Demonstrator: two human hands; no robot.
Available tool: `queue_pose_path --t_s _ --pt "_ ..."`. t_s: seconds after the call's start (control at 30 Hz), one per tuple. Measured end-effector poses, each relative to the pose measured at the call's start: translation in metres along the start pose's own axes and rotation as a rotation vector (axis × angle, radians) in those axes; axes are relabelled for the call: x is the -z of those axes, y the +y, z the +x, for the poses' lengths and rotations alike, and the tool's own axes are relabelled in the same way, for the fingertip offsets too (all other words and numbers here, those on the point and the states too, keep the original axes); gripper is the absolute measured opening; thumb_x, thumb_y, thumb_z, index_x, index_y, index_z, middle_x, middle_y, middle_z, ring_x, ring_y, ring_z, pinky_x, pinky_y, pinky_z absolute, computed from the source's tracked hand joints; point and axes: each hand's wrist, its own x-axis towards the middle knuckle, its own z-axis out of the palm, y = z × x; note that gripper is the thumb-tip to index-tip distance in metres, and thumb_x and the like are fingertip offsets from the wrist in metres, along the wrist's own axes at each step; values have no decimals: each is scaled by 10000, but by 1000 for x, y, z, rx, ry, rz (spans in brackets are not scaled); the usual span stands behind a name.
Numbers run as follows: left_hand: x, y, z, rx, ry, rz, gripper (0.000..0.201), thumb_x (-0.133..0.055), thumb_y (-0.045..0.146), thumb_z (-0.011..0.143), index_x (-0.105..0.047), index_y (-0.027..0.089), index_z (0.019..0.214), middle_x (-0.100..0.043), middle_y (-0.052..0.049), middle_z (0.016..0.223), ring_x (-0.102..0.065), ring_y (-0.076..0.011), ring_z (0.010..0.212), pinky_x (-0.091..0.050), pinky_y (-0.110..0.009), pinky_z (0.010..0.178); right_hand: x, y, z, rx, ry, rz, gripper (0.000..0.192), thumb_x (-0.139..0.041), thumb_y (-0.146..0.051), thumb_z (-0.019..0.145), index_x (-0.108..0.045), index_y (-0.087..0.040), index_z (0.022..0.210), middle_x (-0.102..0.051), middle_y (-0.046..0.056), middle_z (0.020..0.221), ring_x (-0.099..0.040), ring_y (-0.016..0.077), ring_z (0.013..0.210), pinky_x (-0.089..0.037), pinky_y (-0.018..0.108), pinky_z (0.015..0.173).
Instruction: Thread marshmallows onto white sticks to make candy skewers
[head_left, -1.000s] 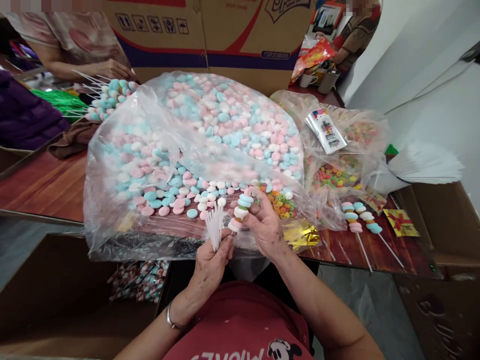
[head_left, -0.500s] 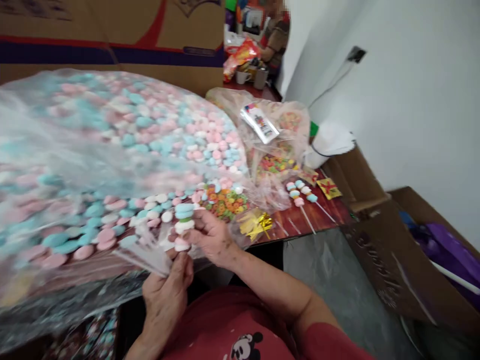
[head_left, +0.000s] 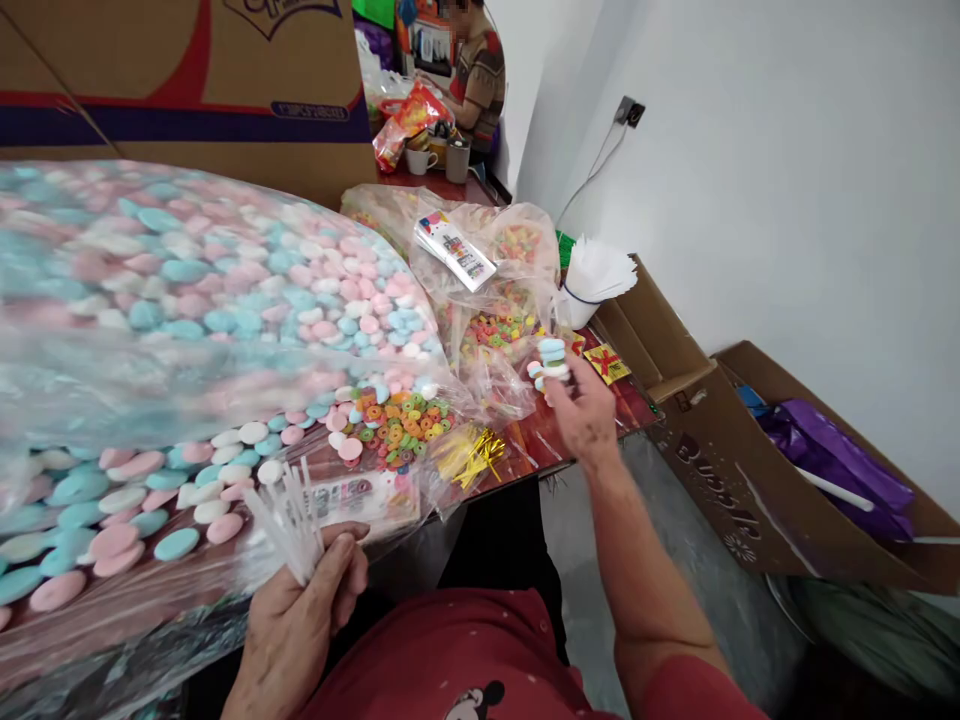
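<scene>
Candy skewer [head_left: 550, 362], already stacked with blue, white and pink discs, is gripped in the right hand [head_left: 581, 412] over the desk's [head_left: 581, 432] far right edge. Spare white sticks [head_left: 289, 518] are clenched in the left hand [head_left: 300, 625]; loose candy discs [head_left: 187, 310] judged plentiful for further skewers.

So a second ago both hands were together in front of the chest, working one candy skewer [head_left: 550, 361] right over the bundle of white sticks [head_left: 289, 520]. Now they've split. The right hand [head_left: 583, 412] has carried the loaded skewer out to the far right end of the table, past the gold twist ties [head_left: 472, 455]. The left hand [head_left: 296, 625] dropped lower and has just the sticks. The view swung right too, so a cardboard box [head_left: 757, 480] with purple stuff now shows.
</scene>
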Motion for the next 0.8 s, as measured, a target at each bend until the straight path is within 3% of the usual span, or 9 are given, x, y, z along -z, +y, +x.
queue_pose_path --t_s 0.17,0.3,0.4,0.5,0.57,0.63,0.7,0.8 --pt "-7 12 -4 127 -83 -259 484 -784 542 663 -632 170 933 -462 79 515 -265 -22 356 -212 -137 335 2 64 34 35 45 -192 167 -508 -217 830 -637 -141 906 -643 128 921 -515 222 924 -398 397 910" --pt "-10 26 -3 107 -107 -418 337 -744 480 744 -615 181 832 -462 65 534 -300 -40 366 -269 -159 340 -9 74 37 92 34 -190 194 -494 -253 866 -632 -160 967 -615 121 946 -534 269 1027 -366 461 973" --pt "-11 37 2 45 -83 -508 307 -803 390 699 -608 164 769 -507 31 586 -446 -83 481 -413 -193 436 -16 49 19 177 83 -135 249 -464 -251 915 -583 -235 1133 -606 129 1095 -533 311 1108 -349 536 1016" --pt "-17 50 10 -34 -17 -662 315 -845 332 650 -619 150 772 -543 10 668 -508 -102 589 -483 -211 525 -29 -1 -23 442 190 -18 391 -444 -241 941 -463 -296 1327 -591 136 1205 -543 316 1138 -404 542 992" --pt "-23 57 13 -32 -22 -774 302 -847 310 650 -622 148 769 -543 13 683 -514 -95 604 -496 -201 545 -44 -37 -59 619 143 102 456 -433 -318 951 -388 -310 1405 -601 124 1197 -557 308 1141 -428 536 999" --pt "-28 61 13 18 -55 -868 260 -835 279 673 -626 154 766 -547 19 684 -527 -86 614 -514 -191 579 -62 -67 -91 754 86 263 466 -472 -505 922 -456 -332 1355 -619 94 1187 -577 293 1101 -450 525 1008" --pt "-32 61 11 111 -72 -896 215 -814 264 698 -637 160 760 -570 15 693 -546 -87 624 -530 -190 601 -82 -87 -112 768 31 356 458 -511 -576 888 -518 -357 1289 -627 76 1196 -564 287 1125 -409 531 1061" --pt "-34 55 6 193 3 -827 217 -819 288 676 -665 153 747 -621 -1 724 -570 -96 635 -534 -189 588 -104 -100 -123 697 -4 407 444 -475 -510 923 -485 -315 1322 -615 94 1234 -526 295 1195 -359 557 1098"
